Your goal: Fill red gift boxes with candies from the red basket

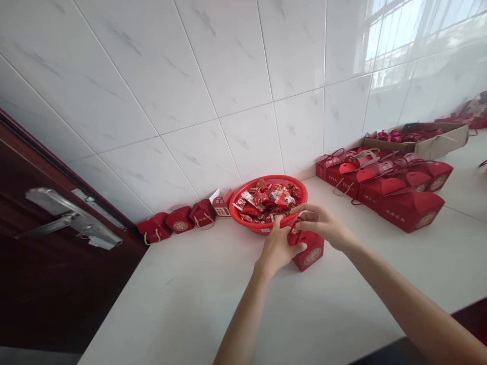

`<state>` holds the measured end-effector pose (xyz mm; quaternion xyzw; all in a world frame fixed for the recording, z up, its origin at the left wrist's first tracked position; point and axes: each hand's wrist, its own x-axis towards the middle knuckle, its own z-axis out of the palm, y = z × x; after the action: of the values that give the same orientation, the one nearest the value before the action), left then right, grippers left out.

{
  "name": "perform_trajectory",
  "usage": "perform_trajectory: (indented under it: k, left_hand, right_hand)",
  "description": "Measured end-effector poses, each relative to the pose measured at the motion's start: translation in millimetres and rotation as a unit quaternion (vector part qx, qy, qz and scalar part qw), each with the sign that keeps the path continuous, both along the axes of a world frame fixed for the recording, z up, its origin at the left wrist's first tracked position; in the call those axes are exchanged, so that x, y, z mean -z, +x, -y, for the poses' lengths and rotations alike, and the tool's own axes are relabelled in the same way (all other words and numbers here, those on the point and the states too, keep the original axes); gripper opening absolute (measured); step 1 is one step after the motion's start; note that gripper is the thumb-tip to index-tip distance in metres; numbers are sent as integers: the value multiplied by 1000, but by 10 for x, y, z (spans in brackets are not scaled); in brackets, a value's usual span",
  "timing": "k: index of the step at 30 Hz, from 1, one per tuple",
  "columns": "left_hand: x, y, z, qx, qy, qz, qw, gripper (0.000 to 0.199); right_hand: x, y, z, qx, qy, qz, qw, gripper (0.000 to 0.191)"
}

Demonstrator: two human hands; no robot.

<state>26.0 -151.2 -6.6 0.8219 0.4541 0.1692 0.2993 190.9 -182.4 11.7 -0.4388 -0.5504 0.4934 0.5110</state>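
A small red gift box (pixel 312 252) with a gold emblem on its end stands on the white counter, between my hands. My left hand (pixel 277 247) holds its left side, thumb laid across the near top and fingers partly hidden behind. With bent fingers, my right hand (pixel 321 225) pinches the box's upper flap; the exact spot between the fingertips is hard to see. Just behind the box is a red plastic basket (pixel 238 215), full of wrapped sweets (pixel 266 200) in red and white packets.
Several red gift boxes (pixel 180 221) line the wall at left, some with rope handles. More closed red boxes (pixel 399 203) crowd the right side of the counter (pixel 190 299). Behind them sits a cardboard tray (pixel 441 143) of red items. A dark door (pixel 45 284) with a metal handle borders the left.
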Motion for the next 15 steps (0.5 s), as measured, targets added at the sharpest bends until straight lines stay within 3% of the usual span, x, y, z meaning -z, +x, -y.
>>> perform_trajectory:
  k: [3,6,8,11,13,15]
  left_hand:
    - [-6,2,-11,5,7,-7,1000,34]
    - [-5,-1,-22,8,21,-6,1000,29]
    - [0,-9,-28,16,34,-5,999,22]
    - [19,-17,-28,18,49,-19,998,21]
    - [35,-2,-15,9,63,-24,998,34]
    - [39,41,25,-21,103,-2,994,53]
  right_hand:
    - [45,-12,-28,-13,22,1,1000,31]
    - [108,-51,-70,27,74,88,993,27]
    - [130,-79,-87,97,108,204,968,27]
    - [113,-105,-81,185,127,368,902,34]
    - [75,-99,-63,203,124,426,873,35]
    - [27,-60,-42,207,121,445,863,33]
